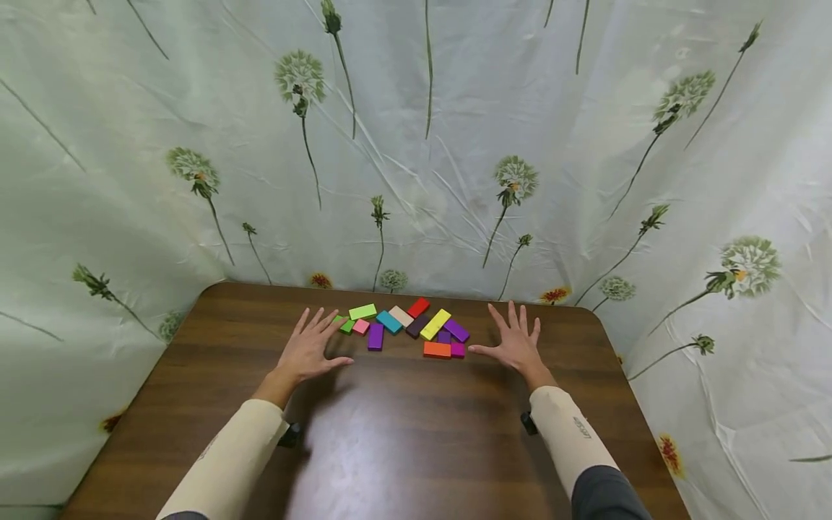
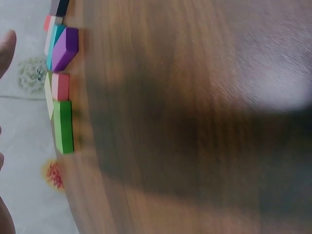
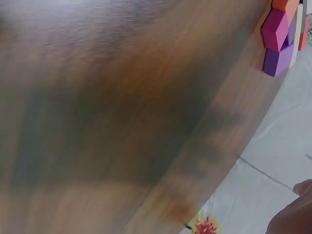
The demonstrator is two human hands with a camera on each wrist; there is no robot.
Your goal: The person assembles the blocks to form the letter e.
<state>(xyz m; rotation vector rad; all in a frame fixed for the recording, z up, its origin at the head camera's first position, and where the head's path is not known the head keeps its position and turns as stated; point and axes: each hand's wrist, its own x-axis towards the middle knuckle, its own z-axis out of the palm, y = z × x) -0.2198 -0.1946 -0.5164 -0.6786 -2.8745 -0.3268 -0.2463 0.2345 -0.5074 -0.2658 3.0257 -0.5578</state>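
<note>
Apparently at the reaching step, hold left hand [image 1: 308, 355] and right hand [image 1: 516, 349] spread, flanking blocks [image 1: 418, 326] below frame centre; to grasp, close inward.

Left hand [image 1: 310, 352] partly hides a green block [image 1: 347, 327]. Right wrist view crops my right hand [image 3: 295, 214] at the edge. Sleeve lettering [image 1: 581, 427] too small to read.

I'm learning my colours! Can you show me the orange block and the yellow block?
Orange block [image 1: 437, 349]: head view, middle of its top face.
Yellow block [image 1: 435, 324]: head view, middle of its top face.
</note>
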